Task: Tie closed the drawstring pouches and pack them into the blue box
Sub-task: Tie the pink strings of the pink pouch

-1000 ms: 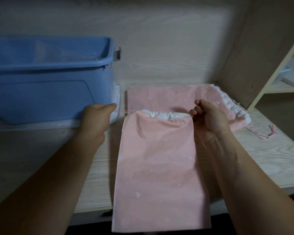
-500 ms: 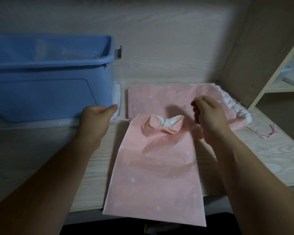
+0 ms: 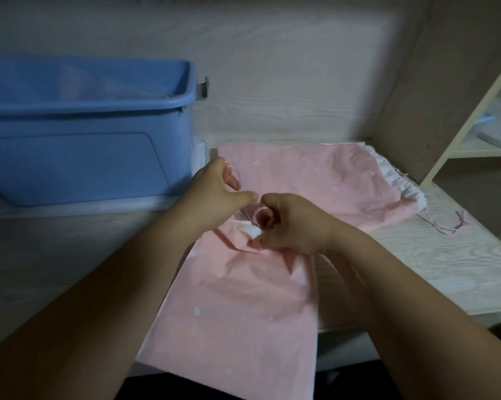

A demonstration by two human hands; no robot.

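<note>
A pink drawstring pouch [image 3: 243, 307] lies on the wooden desk, its lower end hanging over the front edge. Its mouth is gathered into a bunch at the top. My right hand [image 3: 289, 223] grips that bunched neck. My left hand [image 3: 217, 192] is just left of it, with a thin pink drawstring [image 3: 237, 174] looped round its fingers. A second pink pouch [image 3: 324, 180] lies flat behind, its white-lined mouth at the right with loose strings trailing. The blue box [image 3: 84, 125] stands open at the back left.
The desk [image 3: 445, 267] sits in a wooden alcove with a back wall and a side panel at the right. Shelves [image 3: 488, 145] with some items lie beyond that panel. A white lid or tray sits under the blue box.
The pouch's mouth has been drawn shut into a tight bunch. Both hands came together at the middle: the right now grips the neck, the left moved right with the string.
</note>
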